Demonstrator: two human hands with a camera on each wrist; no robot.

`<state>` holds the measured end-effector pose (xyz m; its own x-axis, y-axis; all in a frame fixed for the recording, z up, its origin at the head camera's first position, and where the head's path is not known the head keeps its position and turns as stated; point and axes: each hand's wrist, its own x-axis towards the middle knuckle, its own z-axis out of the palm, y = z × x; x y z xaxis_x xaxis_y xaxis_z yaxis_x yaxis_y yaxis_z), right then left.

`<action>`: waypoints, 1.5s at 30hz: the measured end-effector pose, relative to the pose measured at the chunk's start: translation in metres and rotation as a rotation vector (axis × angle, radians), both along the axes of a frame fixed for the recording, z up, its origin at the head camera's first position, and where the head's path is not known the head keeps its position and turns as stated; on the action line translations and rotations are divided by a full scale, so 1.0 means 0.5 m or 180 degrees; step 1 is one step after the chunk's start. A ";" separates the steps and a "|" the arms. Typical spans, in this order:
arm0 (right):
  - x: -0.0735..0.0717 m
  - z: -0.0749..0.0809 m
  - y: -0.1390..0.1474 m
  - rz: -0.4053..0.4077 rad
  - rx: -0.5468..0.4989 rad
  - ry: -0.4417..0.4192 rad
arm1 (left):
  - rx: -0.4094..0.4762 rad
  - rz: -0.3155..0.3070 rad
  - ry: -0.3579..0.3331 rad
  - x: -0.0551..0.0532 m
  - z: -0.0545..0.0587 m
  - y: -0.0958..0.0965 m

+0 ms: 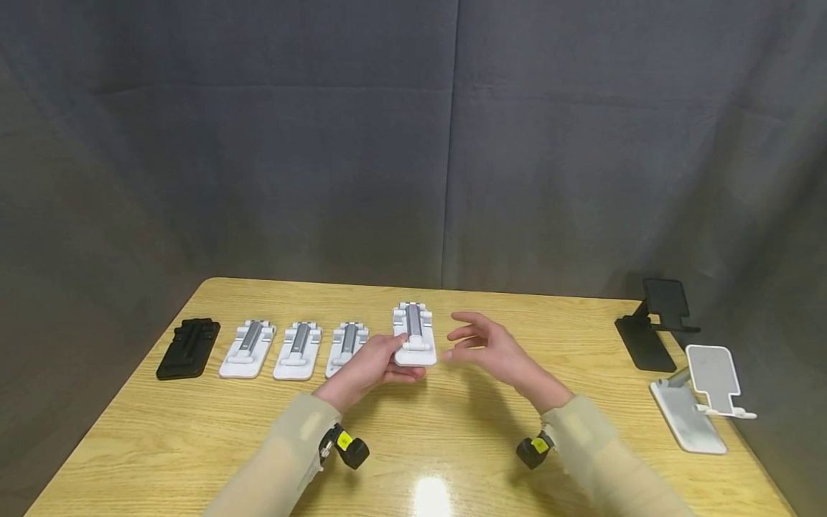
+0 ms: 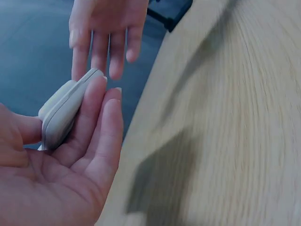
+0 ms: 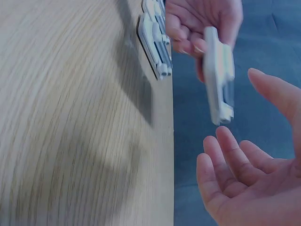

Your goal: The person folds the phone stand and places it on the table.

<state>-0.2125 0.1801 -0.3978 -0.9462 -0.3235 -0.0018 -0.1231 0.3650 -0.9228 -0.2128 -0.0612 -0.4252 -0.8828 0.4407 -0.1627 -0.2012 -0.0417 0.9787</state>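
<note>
Near the right edge of the wood-grain table (image 1: 194, 445), an unfolded white phone stand (image 1: 713, 379) and an unfolded black phone stand (image 1: 666, 301) sit aside, perhaps to leave the middle free. Above that middle, toward the far edge, the left hand (image 1: 373, 365) clamps a folded white phone stand (image 1: 416, 343), thumb over and fingers beneath (seemingly leaving its far end reachable), while the right hand (image 1: 494, 350) hovers just beside it, gripping nothing. From the left edge inward run a folded black stand (image 1: 189, 350) and three folded white stands (image 1: 298, 350), spaced probably so each lifts singly.
</note>
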 end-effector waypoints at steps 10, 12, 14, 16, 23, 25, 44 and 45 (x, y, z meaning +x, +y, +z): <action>0.001 0.008 0.047 -0.0168 0.0023 -0.0030 | -0.0388 -0.0040 -0.0277 -0.007 -0.030 -0.019; 0.001 0.010 0.057 -0.0194 0.0016 -0.0043 | -0.0447 -0.0059 -0.0308 -0.007 -0.032 -0.020; 0.001 0.010 0.068 -0.0231 -0.0006 -0.0056 | -0.0480 -0.0063 -0.0336 -0.007 -0.033 -0.021; 0.001 0.011 0.077 -0.0255 -0.0020 -0.0056 | -0.0494 -0.0061 -0.0356 -0.009 -0.034 -0.022; 0.005 0.014 0.101 -0.0286 -0.0056 -0.0059 | -0.0560 -0.0036 -0.0434 -0.026 -0.033 -0.024; 0.006 0.016 0.107 -0.0309 -0.0067 -0.0063 | -0.0640 -0.0006 -0.0481 -0.031 -0.034 -0.024; 0.029 0.055 0.215 -0.0879 0.0044 0.0094 | -0.1311 0.0297 -0.0397 -0.028 -0.031 -0.009; 0.032 0.058 0.225 -0.0942 0.0061 0.0098 | -0.1354 0.0305 -0.0375 -0.026 -0.029 -0.009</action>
